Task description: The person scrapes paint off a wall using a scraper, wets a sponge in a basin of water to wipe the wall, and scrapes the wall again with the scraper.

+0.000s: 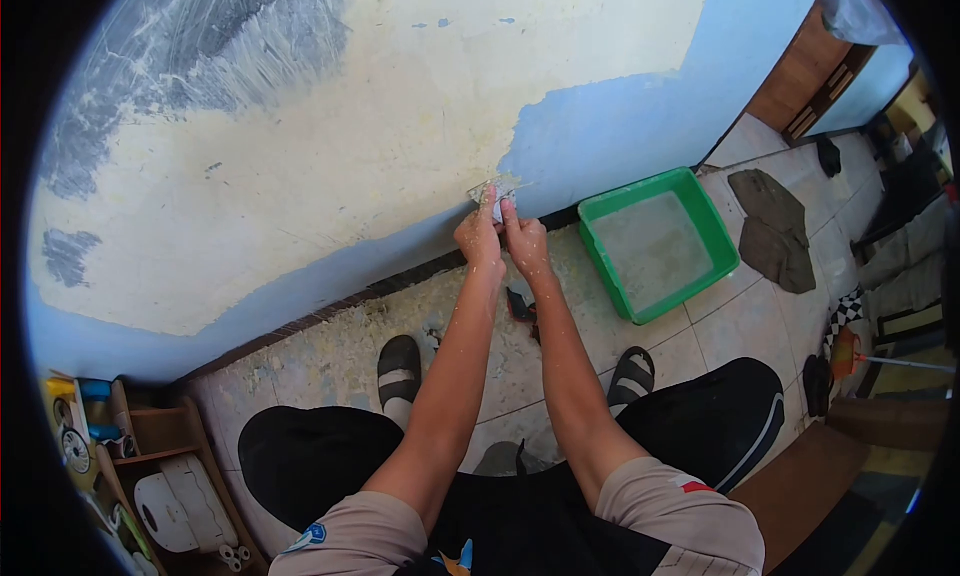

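Both my hands are together at the wall (370, 146), gripping a scraper (508, 187) whose flat metal blade meets the painted surface. My left hand (478, 238) is closed around it with the thumb pointing up along the tool. Close beside it, my right hand (527, 244) is closed on the same scraper, thumb also raised. The handle is mostly hidden by my fingers. Around the blade, blue paint borders a bare cream patch with a ragged edge. Pale flecks stick to my hands and forearms.
A green basin (655, 246) of cloudy water stands right of my hands. Paint flakes litter the floor (300, 366) below the wall. A dark cloth (772, 231) lies farther right. A wooden shelf (190, 456) with a white case is at lower left.
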Motion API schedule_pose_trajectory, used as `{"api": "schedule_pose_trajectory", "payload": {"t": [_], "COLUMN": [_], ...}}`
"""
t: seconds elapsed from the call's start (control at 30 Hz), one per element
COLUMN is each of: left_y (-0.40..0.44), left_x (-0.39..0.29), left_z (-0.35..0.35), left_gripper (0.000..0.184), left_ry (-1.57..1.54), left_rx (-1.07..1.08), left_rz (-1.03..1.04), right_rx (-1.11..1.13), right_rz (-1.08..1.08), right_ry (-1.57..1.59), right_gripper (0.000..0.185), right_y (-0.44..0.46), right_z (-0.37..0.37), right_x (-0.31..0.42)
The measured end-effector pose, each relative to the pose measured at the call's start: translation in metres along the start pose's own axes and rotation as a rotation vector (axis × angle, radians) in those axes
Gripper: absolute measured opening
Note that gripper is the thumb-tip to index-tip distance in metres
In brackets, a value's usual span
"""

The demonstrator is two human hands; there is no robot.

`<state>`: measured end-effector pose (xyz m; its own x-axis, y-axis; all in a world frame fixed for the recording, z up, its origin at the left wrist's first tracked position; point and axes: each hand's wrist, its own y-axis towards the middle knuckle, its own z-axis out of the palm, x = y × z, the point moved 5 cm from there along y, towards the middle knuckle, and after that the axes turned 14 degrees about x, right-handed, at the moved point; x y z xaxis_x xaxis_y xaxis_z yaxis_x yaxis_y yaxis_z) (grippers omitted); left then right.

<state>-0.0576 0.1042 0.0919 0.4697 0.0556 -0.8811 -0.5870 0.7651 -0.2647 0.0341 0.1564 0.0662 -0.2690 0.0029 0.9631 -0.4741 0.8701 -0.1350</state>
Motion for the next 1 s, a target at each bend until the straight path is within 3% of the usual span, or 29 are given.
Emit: {"api": "schedule_pose_trajectory", "payload": {"t": [0.4, 0.5, 0.67, 0.77, 0.83, 1.0], "left_y": [0.003, 0.003, -0.010, -0.017, -0.016, -0.012], "left_x": [-0.006, -0.014, -0.111, -0.100, -0.075, -0.018], "left_z": [0.002, 0.004, 0.063, 0.049, 0.032, -0.006], "left_gripper": [0.043, 0.035, 0.032, 0.042, 0.036, 0.032], "left_ry": [-0.044, 0.014, 0.007, 0.082, 0.070, 0.120], "left_rx": [-0.076, -0.058, 0.038, -0.066, -0.063, -0.073], "left_rz": [0.058, 0.036, 0.318, 0.382, 0.331, 0.159], "right_rx": [-0.018, -0.070, -0.052, -0.071, -0.107, -0.090], "right_rz": [0.029, 0.040, -0.175, -0.199, -0.058, 0.035], "right_ry": [0.077, 0.072, 0.172, 0.232, 0.137, 0.118], "right_gripper": [0.073, 0.075, 0.080, 0.081, 0.079, 0.079], "right_y": [-0.007, -0.005, 0.007, -0.003, -0.010, -0.021], "right_z": [0.008, 0.008, -0.022, -0.022, 0.000, 0.016], "right_x": [0.013, 0.017, 0.115, 0.129, 0.080, 0.028]}}
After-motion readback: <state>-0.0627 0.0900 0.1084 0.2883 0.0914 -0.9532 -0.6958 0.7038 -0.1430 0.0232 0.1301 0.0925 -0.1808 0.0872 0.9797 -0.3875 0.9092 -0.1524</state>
